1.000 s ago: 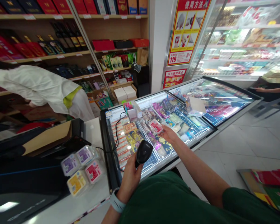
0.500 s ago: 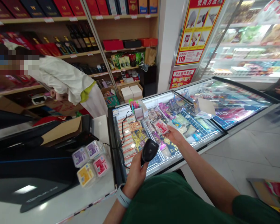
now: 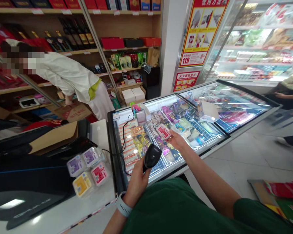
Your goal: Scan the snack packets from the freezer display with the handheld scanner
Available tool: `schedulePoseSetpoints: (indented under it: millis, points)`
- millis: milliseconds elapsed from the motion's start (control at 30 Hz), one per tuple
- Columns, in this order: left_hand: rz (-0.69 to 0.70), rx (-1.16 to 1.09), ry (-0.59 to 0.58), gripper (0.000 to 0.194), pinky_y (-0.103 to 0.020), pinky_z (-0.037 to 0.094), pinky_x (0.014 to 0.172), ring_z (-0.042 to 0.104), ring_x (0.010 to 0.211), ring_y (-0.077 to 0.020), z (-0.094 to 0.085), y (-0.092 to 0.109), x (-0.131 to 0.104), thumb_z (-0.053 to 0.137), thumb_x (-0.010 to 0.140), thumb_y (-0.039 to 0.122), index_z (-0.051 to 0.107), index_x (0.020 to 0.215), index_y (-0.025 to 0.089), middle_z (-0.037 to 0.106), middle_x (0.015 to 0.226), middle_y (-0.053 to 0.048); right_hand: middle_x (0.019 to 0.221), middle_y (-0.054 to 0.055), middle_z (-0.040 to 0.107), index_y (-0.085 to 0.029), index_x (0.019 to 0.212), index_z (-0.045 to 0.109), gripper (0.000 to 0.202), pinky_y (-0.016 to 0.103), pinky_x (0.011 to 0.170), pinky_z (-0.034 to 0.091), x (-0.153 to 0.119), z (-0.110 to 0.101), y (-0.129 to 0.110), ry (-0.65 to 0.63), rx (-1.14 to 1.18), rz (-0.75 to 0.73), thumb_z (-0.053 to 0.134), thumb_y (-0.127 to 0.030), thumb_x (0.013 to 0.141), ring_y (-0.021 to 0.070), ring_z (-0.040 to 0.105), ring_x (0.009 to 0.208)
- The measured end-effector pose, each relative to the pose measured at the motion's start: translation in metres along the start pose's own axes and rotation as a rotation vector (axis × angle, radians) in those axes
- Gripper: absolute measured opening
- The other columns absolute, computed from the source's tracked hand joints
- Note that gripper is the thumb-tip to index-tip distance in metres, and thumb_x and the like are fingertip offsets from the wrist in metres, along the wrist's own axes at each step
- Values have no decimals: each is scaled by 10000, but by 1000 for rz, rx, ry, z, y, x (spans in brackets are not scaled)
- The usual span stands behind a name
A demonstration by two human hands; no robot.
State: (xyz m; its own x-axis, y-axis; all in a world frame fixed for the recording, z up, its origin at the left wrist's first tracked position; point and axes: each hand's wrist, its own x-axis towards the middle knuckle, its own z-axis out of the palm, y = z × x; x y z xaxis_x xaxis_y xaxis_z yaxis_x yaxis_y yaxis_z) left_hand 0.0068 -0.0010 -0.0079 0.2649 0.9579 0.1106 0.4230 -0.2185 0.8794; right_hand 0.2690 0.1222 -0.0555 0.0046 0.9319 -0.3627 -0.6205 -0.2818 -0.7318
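Observation:
My left hand [image 3: 138, 177] is wrapped round the handle of a black barcode scanner [image 3: 152, 156], its head tilted up over the freezer's glass. In my right hand [image 3: 177, 141] is a small clear plastic tub with a red and white label [image 3: 163, 131], gripped by its near edge. The tub is up above the glass top, a little beyond the scanner and to its right. On the counter to the left, several similar tubs stand grouped together: purple-labelled tubs [image 3: 76, 166], a yellow-labelled tub [image 3: 82, 184] and a red-labelled tub [image 3: 100, 174].
A chest freezer [image 3: 199, 152] with baskets of packaged food spans the middle. A black cable [image 3: 123, 143] lies on its glass, and an open carton [image 3: 208, 111] rests farther right. A black checkout machine [image 3: 34, 191] stands left. A person in white [image 3: 70, 74] bends by the shelves.
The view has turned slightly, so most things sit farther left. The person in white has reached lower toward a box. Both my hands keep their holds on the scanner and tub.

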Motion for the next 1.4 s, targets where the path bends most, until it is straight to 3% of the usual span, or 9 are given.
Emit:
schedulePoseSetpoints:
  millis: [1067,1400]
  points:
    - [-5,56,-52,475,-475,394,1069,520,1244,-278,0,-3,1,530,871,202,458,1340,171,571,1326,-144,839,26,736,-227,1000,601,166,330,708,566,-10,15,-7,11,3,33,611,-270,840,185,698,740]
    - [11,76,-15,482,-486,433,1037,563,1203,-295,1,-2,1,543,838,178,488,1317,169,609,1280,-144,874,33,738,-233,1004,612,169,358,751,572,-10,12,-5,21,14,44,617,-266,838,197,705,770]
